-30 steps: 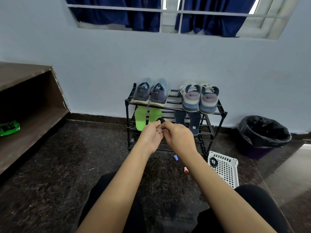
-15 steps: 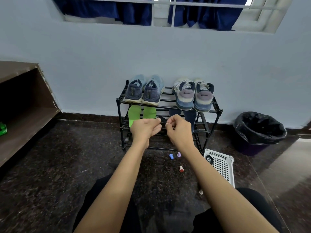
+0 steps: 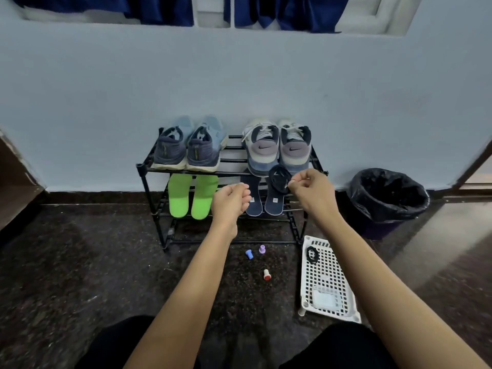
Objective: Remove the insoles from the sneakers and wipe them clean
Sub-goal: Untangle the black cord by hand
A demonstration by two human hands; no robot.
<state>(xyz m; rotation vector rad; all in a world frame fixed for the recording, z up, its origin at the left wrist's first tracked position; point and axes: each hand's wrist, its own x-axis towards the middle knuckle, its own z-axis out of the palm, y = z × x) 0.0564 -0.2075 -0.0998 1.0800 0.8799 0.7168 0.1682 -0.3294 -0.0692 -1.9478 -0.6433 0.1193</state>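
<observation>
Black stretchy band [image 3: 279, 179] pinched in R hand [image 3: 311, 193], held up in front of the shoe rack [image 3: 141, 167].
L hand [image 3: 231, 201] is curled up w/ nothing in it, just beside the green insoles [image 3: 179, 198]. Green insoles & dark blue insoles [image 3: 274, 205] stand on the rack's lower shelf, leaning back. Blue sneakers [image 3: 202, 153] & grey-white sneakers [image 3: 263, 150] sit on the top shelf, heels facing out. White basket [image 3: 330, 272] lies on the floor by the R arm.

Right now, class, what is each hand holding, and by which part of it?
The right hand pinches a black loop at its right edge, between thumb and fingertip. The left hand is curled and holds nothing that shows.
</observation>
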